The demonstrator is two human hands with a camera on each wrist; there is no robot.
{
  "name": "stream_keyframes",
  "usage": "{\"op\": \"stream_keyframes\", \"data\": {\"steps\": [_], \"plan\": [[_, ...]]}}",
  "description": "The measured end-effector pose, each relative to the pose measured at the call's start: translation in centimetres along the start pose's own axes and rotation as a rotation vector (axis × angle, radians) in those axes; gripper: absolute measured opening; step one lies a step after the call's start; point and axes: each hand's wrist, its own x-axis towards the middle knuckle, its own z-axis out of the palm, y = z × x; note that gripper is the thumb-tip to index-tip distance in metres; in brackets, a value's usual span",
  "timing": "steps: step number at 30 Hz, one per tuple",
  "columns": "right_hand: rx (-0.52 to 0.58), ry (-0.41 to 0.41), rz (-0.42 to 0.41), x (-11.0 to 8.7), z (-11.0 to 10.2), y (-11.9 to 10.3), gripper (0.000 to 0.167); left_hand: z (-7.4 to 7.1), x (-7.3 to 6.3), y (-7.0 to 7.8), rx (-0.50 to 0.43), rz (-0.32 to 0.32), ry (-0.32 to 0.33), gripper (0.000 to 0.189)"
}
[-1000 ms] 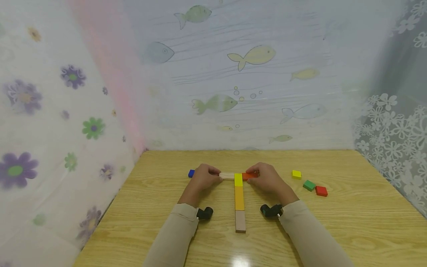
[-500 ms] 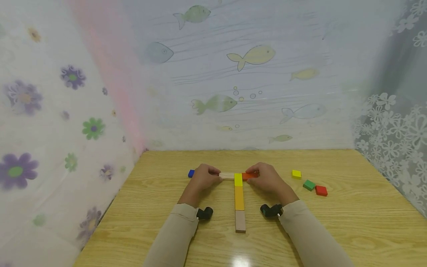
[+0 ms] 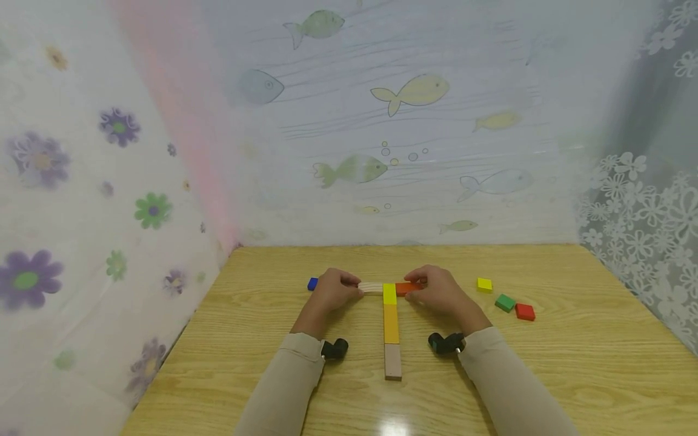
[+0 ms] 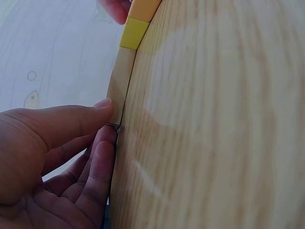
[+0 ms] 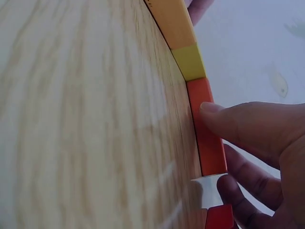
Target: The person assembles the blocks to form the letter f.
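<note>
On the wood-grained counter [image 3: 245, 387], a small blue block [image 3: 312, 284] lies beside the left hand [image 3: 338, 289], whose grip pinches the left end of a pale, streaked wooden block [image 3: 372, 288], long axis crosswise. Its right end meets a stem of yellow block [image 3: 389, 293], orange block [image 3: 391, 324] and tan block [image 3: 392, 361], running lengthwise toward the person. Rightward, a smooth red-orange block [image 5: 208, 136] lies crosswise against the yellow one, pinched in the right hand's [image 3: 438, 290] grip. Farther right sit squarish yellow piece [image 3: 484, 285], green piece [image 3: 505, 303] and red piece [image 3: 525, 312].

The pale grained block [image 3: 371, 288] looks wooden, the table [image 3: 589, 351] glossy.
</note>
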Motion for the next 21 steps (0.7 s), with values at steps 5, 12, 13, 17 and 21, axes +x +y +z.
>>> {"op": "stream_keyframes", "data": {"steps": [5,12,13,17,21], "plan": [[0.013,-0.006,-0.007,0.09,-0.15,0.31,0.041,-0.01,0.09,-0.03,-0.003,-0.002,0.001,0.029],[-0.014,-0.007,-0.029,0.3,-0.04,0.62,0.032,0.02,0.16,0.0,0.005,-0.007,0.006,0.029],[-0.016,-0.008,-0.03,0.3,-0.05,0.6,0.032,0.01,0.14,0.04,0.008,-0.008,0.008,0.029],[-0.013,-0.007,-0.019,0.34,-0.02,0.54,0.032,0.04,0.09,0.13,0.009,-0.011,0.012,0.029],[-0.008,-0.003,-0.003,0.38,0.04,0.57,0.032,0.07,0.07,0.22,0.006,-0.011,0.013,0.029]]}}
